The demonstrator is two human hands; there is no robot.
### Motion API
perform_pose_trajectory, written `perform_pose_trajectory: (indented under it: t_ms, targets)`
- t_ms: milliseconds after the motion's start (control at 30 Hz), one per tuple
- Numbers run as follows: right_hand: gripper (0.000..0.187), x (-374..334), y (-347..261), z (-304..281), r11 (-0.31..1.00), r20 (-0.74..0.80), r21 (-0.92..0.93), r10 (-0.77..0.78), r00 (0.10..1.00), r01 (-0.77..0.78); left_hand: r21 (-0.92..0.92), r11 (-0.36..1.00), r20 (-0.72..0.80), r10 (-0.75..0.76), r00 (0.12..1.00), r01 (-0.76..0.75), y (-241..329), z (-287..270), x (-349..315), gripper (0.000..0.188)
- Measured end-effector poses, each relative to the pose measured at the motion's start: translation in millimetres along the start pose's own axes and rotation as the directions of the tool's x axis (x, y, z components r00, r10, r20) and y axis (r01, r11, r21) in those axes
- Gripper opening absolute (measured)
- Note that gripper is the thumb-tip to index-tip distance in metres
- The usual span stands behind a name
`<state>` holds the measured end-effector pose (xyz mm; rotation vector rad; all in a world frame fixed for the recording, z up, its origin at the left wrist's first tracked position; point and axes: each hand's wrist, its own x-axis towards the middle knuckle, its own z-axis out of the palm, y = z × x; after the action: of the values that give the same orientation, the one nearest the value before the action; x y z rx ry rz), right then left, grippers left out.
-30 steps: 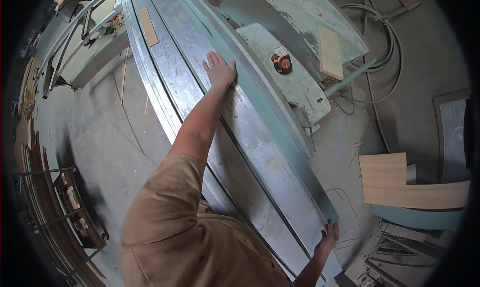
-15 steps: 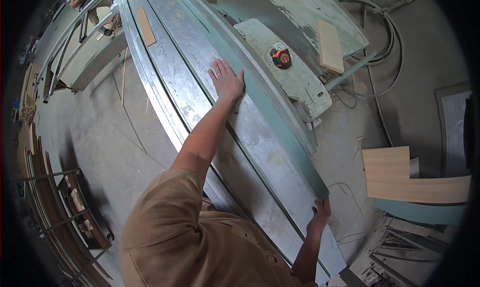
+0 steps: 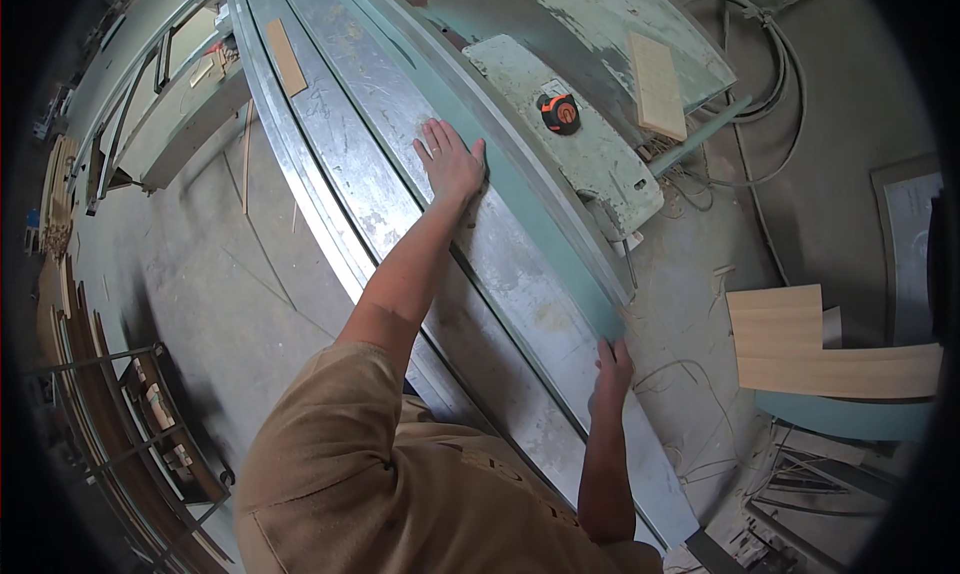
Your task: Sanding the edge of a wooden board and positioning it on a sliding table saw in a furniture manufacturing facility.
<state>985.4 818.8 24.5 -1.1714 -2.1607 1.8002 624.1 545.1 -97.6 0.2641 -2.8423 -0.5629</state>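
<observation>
Hands work a long teal board (image 3: 530,224) that lies along the metal bench (image 3: 400,144), close to the bench's far edge and running from the upper left down toward the lower right. The left hand (image 3: 450,159) lies flat and spread on the bench top, its fingers splayed, with the thumb side pressed against the near edge of the board; its grip is open and closes on nothing. The right hand (image 3: 612,369) is at the near end of the board, fingers laid against that end, the grip loosely curled; whether the fingers wrap under the board I cannot tell.

Beyond the board sits a pale green machine cover (image 3: 580,144) with worn paint, and on it an orange and black tape measure (image 3: 558,114). A short pale wood block (image 3: 658,86) rests on the green surface further back. A thin wood strip (image 3: 285,57) lies on the bench near its far end. On the concrete floor (image 3: 190,274) to the right, an L-shaped light plywood piece (image 3: 810,349) lies well apart from the hands, with grey cables (image 3: 770,84) coiled beyond it.
</observation>
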Motion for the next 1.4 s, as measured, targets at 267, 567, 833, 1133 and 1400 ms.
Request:
perform_pose_trajectory:
  t_ms: [267,567,833,1133,1400]
  targets:
    - [0.049,48.3,12.2,66.9,0.973,0.094,-0.177,-0.131,0.987,0.146,-0.015,1.0,0.001,-0.001,1.0,0.001,1.7,-3.2,-0.3,0.094]
    - [0.039,81.8,-6.8,153.8,0.87,0.239,-0.335,-0.294,0.925,0.363,-0.022,1.0,-0.006,0.001,1.0,-0.001,-0.8,-5.7,-2.0,0.094]
    - [0.084,91.9,-34.7,223.4,0.731,0.181,-0.612,-0.242,0.953,0.302,-0.017,1.0,-0.027,0.008,1.0,-0.009,4.3,-6.2,-2.9,0.093]
    - [0.073,66.5,-45.5,217.1,0.408,0.333,-0.686,-0.561,0.758,0.603,-0.027,0.999,-0.02,-0.046,0.999,0.045,-7.0,-6.2,8.4,0.09]
    - [0.072,80.7,-37.0,224.1,0.028,0.693,-0.589,-0.497,0.522,0.808,-0.033,0.998,-0.002,-0.051,0.999,0.051,-7.0,-2.7,21.9,0.086]
